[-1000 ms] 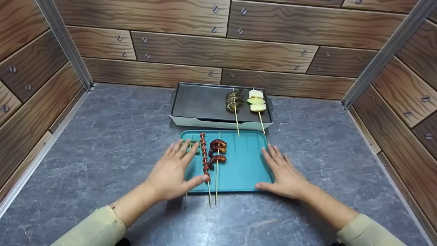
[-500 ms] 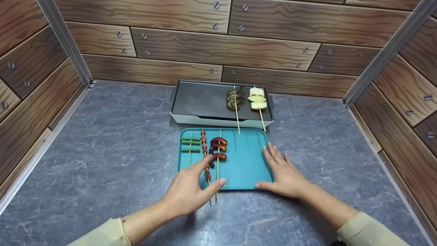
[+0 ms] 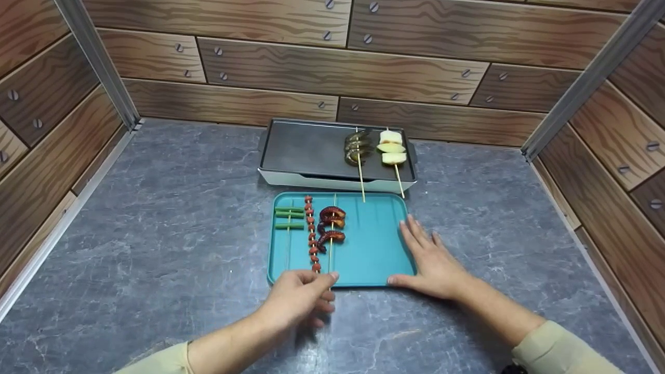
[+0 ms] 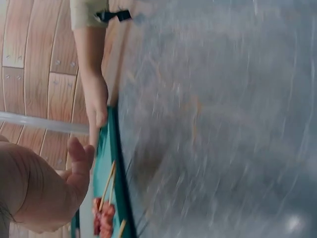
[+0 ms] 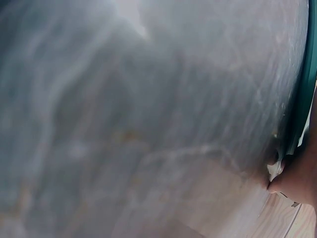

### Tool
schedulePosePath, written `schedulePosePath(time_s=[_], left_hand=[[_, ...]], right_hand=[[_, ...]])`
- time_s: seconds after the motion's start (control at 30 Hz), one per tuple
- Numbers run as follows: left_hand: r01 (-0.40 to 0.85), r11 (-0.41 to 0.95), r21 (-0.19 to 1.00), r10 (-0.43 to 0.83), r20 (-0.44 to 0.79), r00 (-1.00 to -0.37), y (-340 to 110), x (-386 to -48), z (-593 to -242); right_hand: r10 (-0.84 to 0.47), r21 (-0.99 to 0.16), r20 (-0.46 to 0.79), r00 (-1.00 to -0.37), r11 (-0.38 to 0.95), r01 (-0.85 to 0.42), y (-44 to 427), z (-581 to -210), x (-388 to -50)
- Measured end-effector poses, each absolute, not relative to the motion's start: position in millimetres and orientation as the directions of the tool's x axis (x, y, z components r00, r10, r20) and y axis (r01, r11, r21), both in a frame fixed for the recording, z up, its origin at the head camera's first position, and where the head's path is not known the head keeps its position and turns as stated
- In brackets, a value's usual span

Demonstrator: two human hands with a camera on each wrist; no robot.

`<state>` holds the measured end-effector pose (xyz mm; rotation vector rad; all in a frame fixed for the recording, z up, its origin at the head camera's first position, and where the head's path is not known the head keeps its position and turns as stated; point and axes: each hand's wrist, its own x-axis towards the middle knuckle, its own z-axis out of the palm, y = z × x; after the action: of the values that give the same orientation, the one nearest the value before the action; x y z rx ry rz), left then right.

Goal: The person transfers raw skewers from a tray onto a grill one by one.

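Note:
My left hand (image 3: 298, 301) is at the front edge of the teal tray (image 3: 374, 259), fingers bent and thumb apart from them, beside the bare stick of a skewer of dark red octopus tentacles (image 3: 332, 236). No firm hold on that stick shows. In the left wrist view, the hand (image 4: 49, 183) stands apart from the stick ends. Left of the octopus lie a skewer of small red pieces (image 3: 311, 235) and a skewer of green stalks (image 3: 289, 226). My right hand (image 3: 434, 265) rests with straight fingers along the tray's right rim; in the right wrist view it is mostly cut off.
Behind the tray stands a grill (image 3: 306, 148) with a dark flat plate. On its right part lie a shrimp skewer (image 3: 358, 148) and a skewer of pale vegetable slices (image 3: 391, 148), their sticks overhanging the front. Wood-patterned walls (image 3: 270, 67) enclose the grey marbled table (image 3: 182, 208).
My left hand has left the tray's left side, crossed rightward over the skewers and come down at the octopus skewer's stick, its fingers bending. The right hand has stayed on the rim.

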<state>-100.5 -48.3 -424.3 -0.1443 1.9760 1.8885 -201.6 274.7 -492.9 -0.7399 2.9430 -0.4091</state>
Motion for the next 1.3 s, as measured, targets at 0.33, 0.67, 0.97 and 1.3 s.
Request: schedulePosePath(time_s=[0.33, 0.67, 0.97, 1.3], left_hand=[[-0.481, 0.124, 0.868, 0.143, -0.495, -0.857, -43, -92, -427], [-0.589, -0.003, 0.808, 0.219, -0.574, -0.789, -45, -97, -429], [-0.657, -0.152, 0.738, 0.365, -0.576, -0.731, -43, -101, -433], [-0.696, -0.181, 0.695, 0.402, -0.594, -0.697, -37, -106, -444]], right_hand=[[-0.473, -0.268, -0.015, -0.881, 0.851, -0.452, 275, -493, -201], [-0.471, -0.270, -0.025, -0.882, 0.852, -0.448, 274, -492, -201], [-0.464, -0.274, -0.029, -0.885, 0.856, -0.439, 274, -491, -202], [-0.455, -0.255, -0.045, -0.889, 0.866, -0.430, 274, -492, -201]])
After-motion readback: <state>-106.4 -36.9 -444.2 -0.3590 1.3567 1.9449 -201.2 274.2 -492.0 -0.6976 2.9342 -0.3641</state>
